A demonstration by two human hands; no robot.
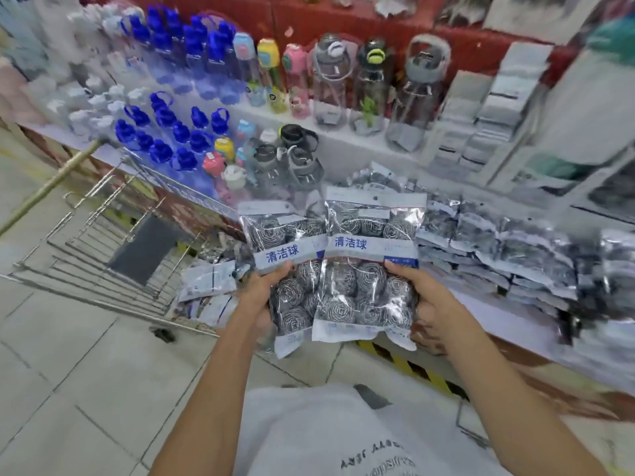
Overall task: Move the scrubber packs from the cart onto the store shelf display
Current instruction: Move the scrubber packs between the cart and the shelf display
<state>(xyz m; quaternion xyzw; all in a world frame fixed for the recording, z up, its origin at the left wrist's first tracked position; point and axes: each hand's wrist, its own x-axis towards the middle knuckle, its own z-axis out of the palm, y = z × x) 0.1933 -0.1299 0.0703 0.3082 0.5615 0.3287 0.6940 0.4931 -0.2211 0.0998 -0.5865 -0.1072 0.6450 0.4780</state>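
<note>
Two clear scrubber packs full of steel-wool balls, each with a blue-lettered band, are held upright side by side in front of me. My left hand grips the left pack at its lower left edge. My right hand grips the right pack at its lower right edge. The right pack overlaps the left one. More scrubber packs lie in the wire cart at the left. Rows of the same packs lie stacked on the low shelf to the right.
Water bottles in blue, clear and grey fill the upper shelves behind. Flat silver packets stand at the right of that shelf. A wooden pole leans over the cart. Yellow-black hazard tape marks the shelf base above the tiled floor.
</note>
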